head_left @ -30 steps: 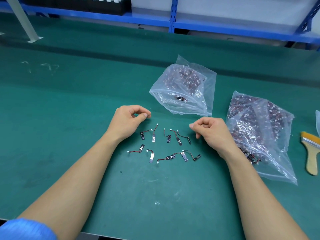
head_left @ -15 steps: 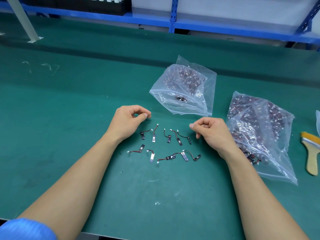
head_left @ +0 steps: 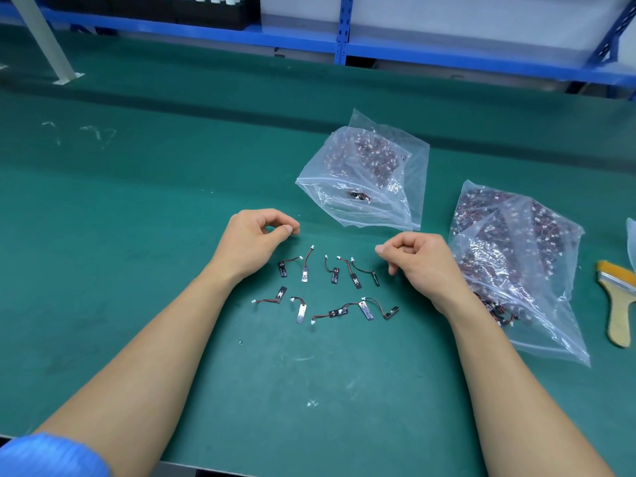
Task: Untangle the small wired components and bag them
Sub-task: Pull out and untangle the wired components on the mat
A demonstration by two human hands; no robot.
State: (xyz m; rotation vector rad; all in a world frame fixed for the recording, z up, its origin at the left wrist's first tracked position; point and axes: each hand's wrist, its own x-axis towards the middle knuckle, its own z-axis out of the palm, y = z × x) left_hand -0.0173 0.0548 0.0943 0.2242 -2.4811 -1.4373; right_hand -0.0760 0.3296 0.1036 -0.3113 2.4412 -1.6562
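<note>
curling loosely: left hand (head_left: 253,241), right hand (head_left: 420,266)

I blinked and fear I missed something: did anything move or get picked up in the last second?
Nothing visibly changed. The left hand and the right hand stay loosely curled over the green mat, holding nothing that shows. The wired components lie spread between them as before, and the middle bag, the right bag and the brush are where they were.
</note>
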